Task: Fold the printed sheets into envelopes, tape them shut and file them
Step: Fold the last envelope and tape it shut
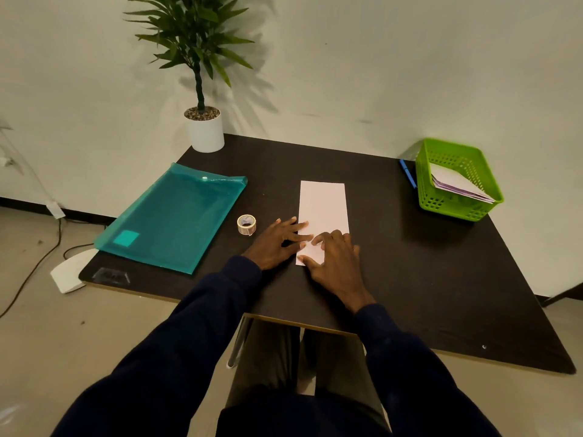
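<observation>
A long, narrow folded white sheet (pixel 323 209) lies flat on the dark table (pixel 410 279), its length running away from the person, and everything else sits around it. The left hand (pixel 277 244) lies palm down just left of the sheet's near end, fingers straight and slightly spread, the fingertips reaching onto the sheet's left edge and pressing it; it grasps nothing. The right hand (pixel 334 260) covers the sheet's near end, palm down, fingers a little bent and fanned, thumb stretched to the near left corner, pressing the paper to the table rather than gripping it. Just left of the sheet, beyond the left hand, a small roll of clear tape (pixel 246 224) stands on its side. Farther left of the sheet lies a teal translucent plastic folder (pixel 176 219) with a snap button on its flap. Well to the right of the sheet sits a green perforated basket (pixel 448 206) holding a few folded papers (pixel 457 184), with a blue pen (pixel 408 173) on the table between basket and sheet. Beyond the sheet and to its left, a potted plant (pixel 205 127) in a white pot stands at the table's far corner
</observation>
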